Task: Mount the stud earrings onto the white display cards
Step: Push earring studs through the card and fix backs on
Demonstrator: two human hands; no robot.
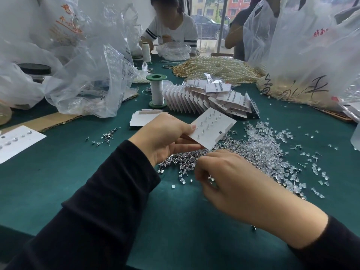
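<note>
My left hand (165, 136) grips a white display card (213, 129) by its left edge, back side up, with several stud posts sticking out of it. Below the card lies a heap of loose silver stud earrings (179, 162) on the green table (68, 168). My right hand (231, 178) hovers low over that heap with its fingers curled down into the studs; what the fingertips hold is hidden. A spread of clear plastic earring backs (276, 158) lies to the right. Filled cards (229, 98) and blank cards (181, 98) are stacked behind.
A green-capped thread spool (156, 90) stands behind the card. Crumpled plastic bags (81, 75) crowd the left and right. A pearl-strand pile (218, 69) lies at the back. A card with gems (17, 142) sits at far left. Two people work across the table.
</note>
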